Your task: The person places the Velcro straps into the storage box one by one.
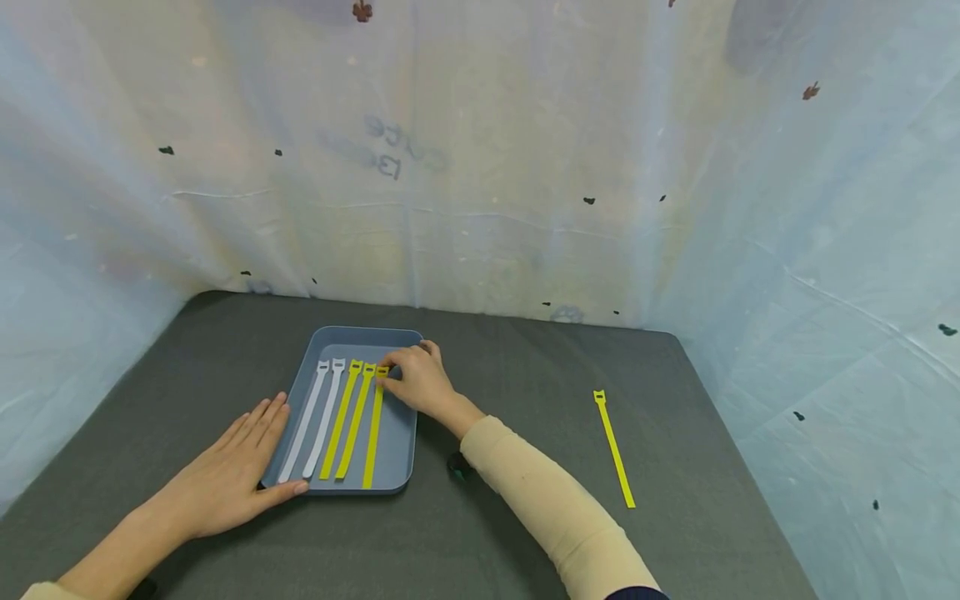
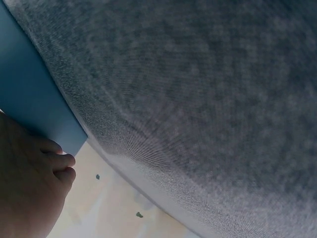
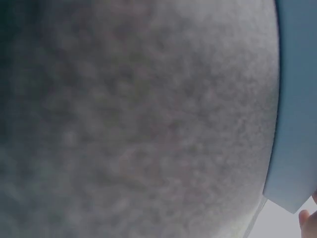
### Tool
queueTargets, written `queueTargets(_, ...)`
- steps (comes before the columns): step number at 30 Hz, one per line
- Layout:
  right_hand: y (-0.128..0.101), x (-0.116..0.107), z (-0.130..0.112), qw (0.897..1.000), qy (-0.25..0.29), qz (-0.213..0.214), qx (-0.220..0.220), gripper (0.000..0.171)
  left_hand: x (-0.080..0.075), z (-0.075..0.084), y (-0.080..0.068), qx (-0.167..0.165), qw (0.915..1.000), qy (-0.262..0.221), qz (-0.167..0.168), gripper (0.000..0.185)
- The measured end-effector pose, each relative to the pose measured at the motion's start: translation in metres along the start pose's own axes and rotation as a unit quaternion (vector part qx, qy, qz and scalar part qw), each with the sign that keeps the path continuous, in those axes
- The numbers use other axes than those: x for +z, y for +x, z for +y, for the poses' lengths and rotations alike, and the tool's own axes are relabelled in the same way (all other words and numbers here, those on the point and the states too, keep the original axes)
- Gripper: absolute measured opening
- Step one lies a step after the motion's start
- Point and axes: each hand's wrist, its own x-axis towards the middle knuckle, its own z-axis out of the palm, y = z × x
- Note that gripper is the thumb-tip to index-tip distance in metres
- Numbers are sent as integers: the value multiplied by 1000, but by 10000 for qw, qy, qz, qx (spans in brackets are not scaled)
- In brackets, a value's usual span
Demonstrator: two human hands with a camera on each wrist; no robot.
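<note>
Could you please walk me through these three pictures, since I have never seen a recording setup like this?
No machine here: a person works with bare hands, wearing a head camera and one camera on each wrist. The head view shows a grey table with a blue tray holding two white straps and three yellow straps. The left hand lies flat against the tray's near left edge. The right hand touches the top of the rightmost strap in the tray. Another yellow strap lies apart on the table. The wrist views are close and blurred, showing mostly the table cloth and tray edge.
</note>
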Motion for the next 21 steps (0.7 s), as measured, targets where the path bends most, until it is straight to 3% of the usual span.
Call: queueTargets(21, 8, 3, 1, 9963, 262, -485, 657, 35, -1, 3, -4, 23, 10000, 66, 3, 113)
